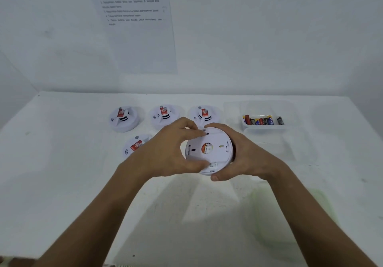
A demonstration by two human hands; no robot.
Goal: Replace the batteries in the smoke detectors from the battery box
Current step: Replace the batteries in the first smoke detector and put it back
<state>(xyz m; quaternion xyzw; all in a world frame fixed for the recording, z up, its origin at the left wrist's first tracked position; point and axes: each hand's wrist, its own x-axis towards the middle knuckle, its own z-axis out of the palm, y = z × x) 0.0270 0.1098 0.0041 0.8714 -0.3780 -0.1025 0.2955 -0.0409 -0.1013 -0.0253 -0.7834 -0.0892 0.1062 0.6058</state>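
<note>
1. Both hands hold one white smoke detector (209, 150) above the middle of the counter (62, 163), its back turned up toward the camera.
2. The left hand (165, 152) curls around the detector's left side, with fingers on its far rim and the thumb across the near-left part of the back.
3. The right hand (240, 152) cups the right side, its fingers wrapped over the far rim and its thumb on the near edge.
4. Three more detectors (163, 115) sit in a row near the counter's far edge, and a fourth (135, 146) lies just left of the left hand.
5. A clear battery box (263, 129) stands toward the far right of the counter, with loose batteries (261, 120) inside.
6. A printed sheet (134, 28) hangs on the wall behind.
</note>
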